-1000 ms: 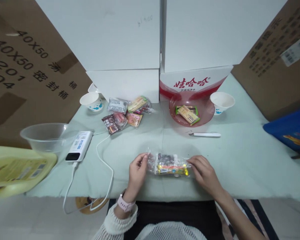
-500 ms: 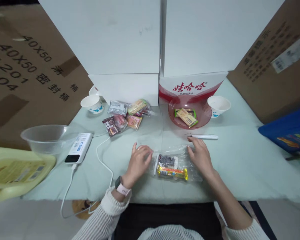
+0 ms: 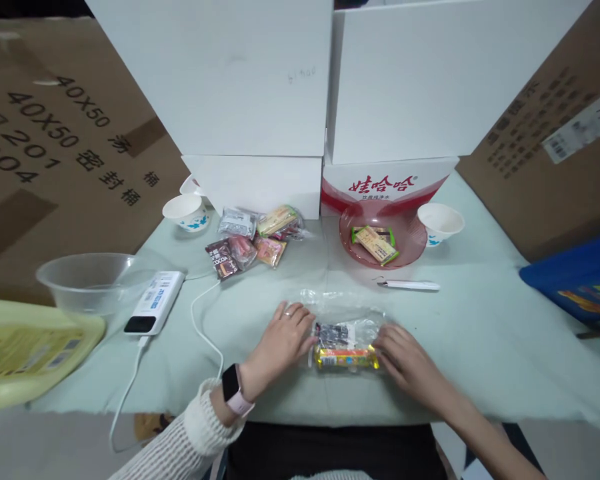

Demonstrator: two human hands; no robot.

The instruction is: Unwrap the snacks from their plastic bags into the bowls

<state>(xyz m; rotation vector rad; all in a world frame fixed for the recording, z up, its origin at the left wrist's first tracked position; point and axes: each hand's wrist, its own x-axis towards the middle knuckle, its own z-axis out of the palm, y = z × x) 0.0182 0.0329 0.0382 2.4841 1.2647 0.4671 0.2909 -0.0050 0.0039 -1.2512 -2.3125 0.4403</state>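
Observation:
A clear plastic bag [image 3: 360, 308] lies flat near the table's front edge. Inside it are a yellow-and-red snack packet [image 3: 345, 358] and, just above that, a dark packet [image 3: 331, 333]. My left hand [image 3: 289, 335], with a ring and a watch on the wrist, has its fingers and thumb closed on the bag's left side. At the opposite side, my right hand [image 3: 405, 359] has its fingers bent together on the bag, close to the yellow packet's right end. Part of each bag edge is hidden under my fingers.
Beyond the bag are a white cutter-like tool [image 3: 413, 285], a pink bowl [image 3: 347, 243] with snack packets, and a pile of wrapped snacks [image 3: 245, 250]. Paper cups [image 3: 443, 227] stand farther back. A power bank [image 3: 155, 300] with cables and a clear bowl [image 3: 75, 283] sit left. Boxes [image 3: 400, 87] wall the back.
Both hands have closed on the bag's sides, the right one coming down and nearer to me. The bag's right side is drawn inward. The camera view has shifted slightly.

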